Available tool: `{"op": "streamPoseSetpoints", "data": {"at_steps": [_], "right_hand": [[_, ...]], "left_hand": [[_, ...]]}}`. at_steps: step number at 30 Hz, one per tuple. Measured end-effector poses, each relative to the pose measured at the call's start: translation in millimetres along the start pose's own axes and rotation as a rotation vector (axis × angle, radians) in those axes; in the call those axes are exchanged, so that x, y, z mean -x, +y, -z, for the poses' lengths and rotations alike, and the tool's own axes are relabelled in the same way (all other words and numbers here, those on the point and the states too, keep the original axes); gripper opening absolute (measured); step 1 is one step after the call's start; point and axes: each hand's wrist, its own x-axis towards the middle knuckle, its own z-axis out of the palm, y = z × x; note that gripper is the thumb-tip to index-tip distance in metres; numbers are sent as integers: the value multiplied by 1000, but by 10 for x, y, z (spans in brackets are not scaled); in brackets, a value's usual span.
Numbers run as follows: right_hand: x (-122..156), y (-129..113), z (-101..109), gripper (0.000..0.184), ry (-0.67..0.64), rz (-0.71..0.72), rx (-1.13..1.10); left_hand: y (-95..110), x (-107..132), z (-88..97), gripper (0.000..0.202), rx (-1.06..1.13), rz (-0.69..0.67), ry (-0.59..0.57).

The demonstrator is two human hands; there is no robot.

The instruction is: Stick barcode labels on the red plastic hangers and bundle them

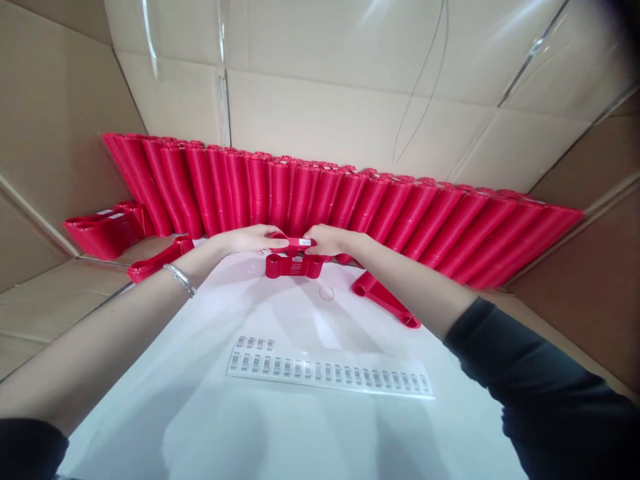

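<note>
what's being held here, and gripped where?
A red plastic piece with a barcode label on top, held by its two ends: left hand on the left end, right hand on the right.

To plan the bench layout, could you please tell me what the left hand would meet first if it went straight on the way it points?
The left hand points right along the red piece it holds, so it would likely meet the right hand first, though depth is unclear.

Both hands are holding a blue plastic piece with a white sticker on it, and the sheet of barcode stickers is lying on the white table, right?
Not quite. The head view shows the plastic piece is red, not blue. Both the left hand and right hand hold it, it bears a white sticker, and the sheet of barcode stickers lies on the white table.
</note>
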Motion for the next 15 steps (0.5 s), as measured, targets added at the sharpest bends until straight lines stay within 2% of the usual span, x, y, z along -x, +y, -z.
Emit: {"op": "streamPoseSetpoints", "data": {"at_steps": [4,6,10,12,15], "right_hand": [[-106,91,-73,8,-118,-17,-124],[-169,129,-123,7,-153,-30,-170],[-251,208,-204,7,-184,-54,-228],[-254,248,-232,11,-183,-67,-248],[-227,306,-260,20,-198,-106,-275]], "left_hand": [[-106,-83,-93,65,-110,-46,41],[-142,-117,-182,67,-175,-80,22],[-162,-140,-322,47,-307,-72,-50],[-162,-149,-332,38,-351,-69,-48],[-175,-177,-282,35,-326,-68,-80]]}}
